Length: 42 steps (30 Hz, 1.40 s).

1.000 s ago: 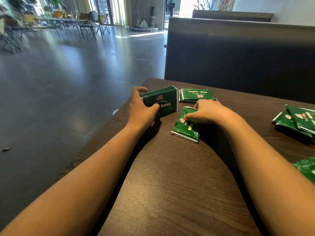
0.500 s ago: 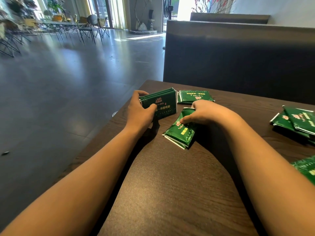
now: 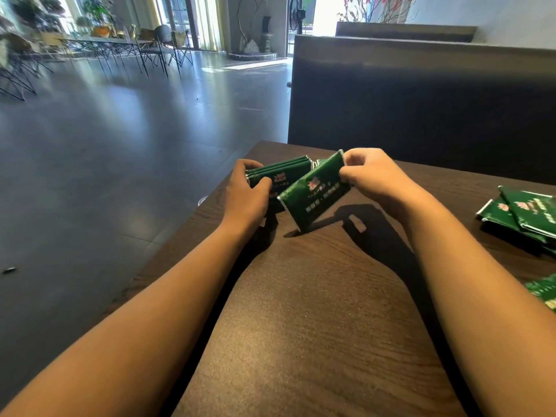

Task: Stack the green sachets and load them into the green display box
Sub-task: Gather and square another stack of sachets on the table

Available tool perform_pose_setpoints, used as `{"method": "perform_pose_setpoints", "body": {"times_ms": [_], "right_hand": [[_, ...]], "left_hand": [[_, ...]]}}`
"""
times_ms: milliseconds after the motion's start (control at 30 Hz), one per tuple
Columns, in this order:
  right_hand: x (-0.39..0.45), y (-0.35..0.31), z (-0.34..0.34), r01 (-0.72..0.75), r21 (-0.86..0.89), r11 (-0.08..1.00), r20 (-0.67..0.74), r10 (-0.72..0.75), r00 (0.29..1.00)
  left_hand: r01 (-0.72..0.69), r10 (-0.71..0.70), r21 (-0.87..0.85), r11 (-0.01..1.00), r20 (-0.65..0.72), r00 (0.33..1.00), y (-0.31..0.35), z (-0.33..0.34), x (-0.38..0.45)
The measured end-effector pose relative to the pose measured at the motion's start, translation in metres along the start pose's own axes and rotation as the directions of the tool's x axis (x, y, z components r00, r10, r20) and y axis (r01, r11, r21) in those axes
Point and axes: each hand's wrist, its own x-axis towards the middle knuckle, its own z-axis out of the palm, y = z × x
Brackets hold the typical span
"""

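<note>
Your right hand [image 3: 371,176] pinches one flat, glossy green foil sachet [image 3: 316,195] by its far right end, thumb and fingers curled on it, so it hangs tilted with its low corner just above or perhaps touching the dark wood-grain worktop [image 3: 316,311]. Just to its left, your left hand [image 3: 245,200] grips a small stack of the same green sachets [image 3: 281,173] stood on edge, fingers wrapped round its left end. The lifted sachet overlaps the front of that stack.

Further out, a loose pile of green sachets [image 3: 523,213] lies at the right edge of the worktop, and another green packet [image 3: 544,291] shows nearer on the right. No green display box is in view.

The risks look like these: the end-pinched sachet can swing or slip as you bring it over, landing askew. The upright stack is held at one end only, so its free end may fan apart when the new sachet pushes against it.
</note>
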Motion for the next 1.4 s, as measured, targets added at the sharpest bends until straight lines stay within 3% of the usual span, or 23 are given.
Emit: {"method": "perform_pose_setpoints", "body": {"times_ms": [167,333,400,467,533,633,733,833,933,967,1033,1133,1267,1400], "right_hand": [[0.001,0.004,-0.003,0.012,0.06,0.998,-0.078,-0.008,0.997],[0.0,0.01,0.019,0.033,-0.01,0.999,-0.095,-0.033,0.995],[-0.002,0.01,0.029,0.058,-0.04,0.997,-0.115,-0.063,0.991],[-0.002,0.011,0.036,0.074,-0.067,0.995,-0.131,-0.083,0.988],[-0.003,0.012,0.04,0.078,-0.052,0.996,-0.116,-0.083,0.99],[-0.004,0.01,0.043,0.09,0.055,0.994,-0.015,-0.089,0.996],[-0.007,0.007,0.05,0.096,0.051,0.994,0.075,-0.1,0.992],[-0.007,0.007,0.054,0.111,-0.01,0.994,0.079,-0.11,0.991],[-0.001,0.011,0.053,0.1,0.044,0.994,0.016,-0.101,0.995],[0.001,0.014,0.051,0.113,0.0,0.994,-0.044,-0.113,0.993],[0.006,0.024,0.043,0.111,-0.248,0.962,-0.172,-0.156,0.973],[0.011,0.043,0.03,-0.027,-0.544,0.839,-0.181,-0.086,0.98],[0.017,0.06,0.026,-0.127,-0.643,0.756,-0.067,0.109,0.992],[0.017,0.056,0.026,-0.121,-0.663,0.739,-0.103,0.069,0.992]], "left_hand": [[-0.052,0.052,0.004,0.999,0.001,0.999,0.004,-0.001,-0.001],[-0.005,0.016,-0.062,0.998,0.174,0.985,0.008,0.001,-0.008],[-0.111,0.099,0.045,0.993,0.215,0.972,0.005,0.001,-0.009],[-0.241,0.202,0.181,0.954,0.206,0.957,0.0,-0.001,-0.006],[-0.281,0.245,0.203,0.938,0.185,0.952,-0.003,-0.002,-0.004],[-0.287,0.252,0.193,0.938,0.187,0.949,-0.002,-0.002,-0.004],[-0.293,0.248,0.194,0.936,0.225,0.942,-0.001,-0.001,-0.005],[-0.276,0.232,0.177,0.945,0.233,0.944,-0.001,-0.001,-0.005],[-0.265,0.235,0.185,0.946,0.168,0.957,-0.002,0.0,-0.005],[-0.242,0.22,0.172,0.955,0.138,0.966,-0.003,0.0,-0.004],[-0.157,0.149,0.117,0.981,0.077,0.986,-0.004,0.0,-0.003],[-0.104,0.102,0.09,0.99,0.033,0.994,-0.003,-0.001,-0.003],[-0.099,0.096,0.094,0.991,0.04,0.995,-0.001,-0.002,-0.004],[-0.078,0.076,0.081,0.994,0.032,0.997,0.0,-0.003,-0.006]]}}
